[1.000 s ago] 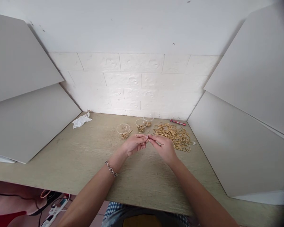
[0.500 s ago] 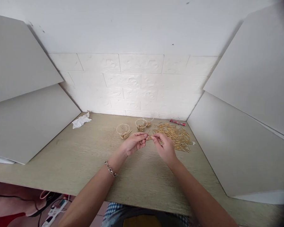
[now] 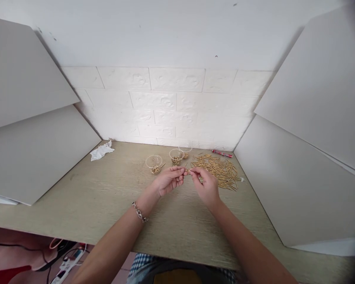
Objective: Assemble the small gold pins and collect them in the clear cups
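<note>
My left hand point(image 3: 170, 180), with a bracelet at the wrist, pinches one end of a small gold-coloured piece point(image 3: 187, 170). The fingertips of my right hand point(image 3: 205, 185) close on the piece's other end, so the two hands nearly meet. Just behind and right of them lies a spread pile of thin gold rods point(image 3: 217, 169). Clear round cups with small gold pieces stand behind my left hand: one cup point(image 3: 154, 161) at the left, another point(image 3: 176, 154) near the middle, and a third point(image 3: 185, 148) partly behind it. Fine detail of the held piece is too small to tell.
A red marker-like tube point(image 3: 221, 153) lies behind the rods. Crumpled white tissue point(image 3: 102, 150) rests at the table's back left. Grey-white panels stand at both sides, with a white wall behind. Below the table's left front edge are a power strip point(image 3: 68, 268) and another person's leg.
Both hands stay almost in the same place, still together at the small gold piece. My left wrist has shifted very slightly to the right.
</note>
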Motion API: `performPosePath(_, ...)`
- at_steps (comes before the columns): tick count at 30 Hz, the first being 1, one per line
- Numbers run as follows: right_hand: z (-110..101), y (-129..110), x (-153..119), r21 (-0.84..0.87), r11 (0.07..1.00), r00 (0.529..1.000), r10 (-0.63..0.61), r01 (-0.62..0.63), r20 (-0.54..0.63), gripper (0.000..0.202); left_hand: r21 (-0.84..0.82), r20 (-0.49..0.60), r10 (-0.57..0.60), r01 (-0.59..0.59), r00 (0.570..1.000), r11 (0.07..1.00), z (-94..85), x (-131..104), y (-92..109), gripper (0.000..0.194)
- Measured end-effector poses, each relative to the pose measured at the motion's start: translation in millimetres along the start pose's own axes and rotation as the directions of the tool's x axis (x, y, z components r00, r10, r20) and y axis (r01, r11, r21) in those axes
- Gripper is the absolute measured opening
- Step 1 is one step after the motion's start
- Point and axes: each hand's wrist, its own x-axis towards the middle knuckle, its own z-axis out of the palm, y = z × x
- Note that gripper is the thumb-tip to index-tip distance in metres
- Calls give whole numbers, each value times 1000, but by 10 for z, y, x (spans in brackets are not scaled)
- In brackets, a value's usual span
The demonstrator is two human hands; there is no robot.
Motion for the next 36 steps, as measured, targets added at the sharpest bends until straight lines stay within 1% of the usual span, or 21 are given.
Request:
performPosePath(4, 2, 8, 1, -16, 1000, 999, 18, -17, 27, 16, 39, -25, 7, -6, 1000, 999, 11, -2, 1, 9)
performPosePath(7, 9, 25, 1, -36, 999, 999, 29, -28, 17, 17, 91, -36, 21, -18, 999, 996, 19, 1, -7, 12)
performPosePath(12, 10, 59, 6, -81, 996, 999, 33, -33, 1, 18, 241, -16, 72, -66, 997, 968, 38, 5, -34, 23)
performPosePath(15, 1, 87, 6, -158, 987, 999, -15, 20, 35, 19, 350, -30, 129, -111, 991, 930, 46, 14, -42, 27)
performPosePath(17, -9, 105, 5, -227, 971, 995, -53, 70, 80, 20, 461, -31, 192, -156, 981, 874, 43, 26, -41, 27)
performPosePath(19, -22, 117, 7, -273, 956, 990, -73, 104, 124, 21, 586, -9, 262, -208, 965, 783, 33, 41, -38, 26)
performPosePath(21, -37, 123, 14, -286, 951, 984, -71, 116, 161, 22, 684, 16, 324, -246, 946, 687, 15, 55, -38, 24)
performPosePath(23, -49, 125, 27, -276, 955, 981, -52, 104, 189, 22, 746, 27, 363, -260, 931, 612, -6, 68, -44, 21)
performPosePath(26, -46, 123, 44, -209, 978, 981, 12, 29, 192, 20, 794, 38, 385, -262, 922, 549, -31, 85, -63, 19)
performPosePath(28, -27, 119, 43, -151, 988, 985, 64, -40, 160, 19, 797, 36, 395, -264, 918, 543, -33, 93, -76, 20)
performPosePath(30, 1, 114, 32, -115, 990, 988, 95, -81, 120, 18, 786, 26, 404, -269, 914, 557, -23, 97, -86, 21)
performPosePath(33, 32, 106, 11, -127, 989, 991, 93, -82, 91, 19, 779, 5, 422, -267, 907, 567, 1, 94, -93, 20)
performPosePath(36, 22, 108, 11, -166, 985, 991, 62, -41, 121, 20, 799, -9, 440, -259, 898, 543, 15, 80, -90, 18)
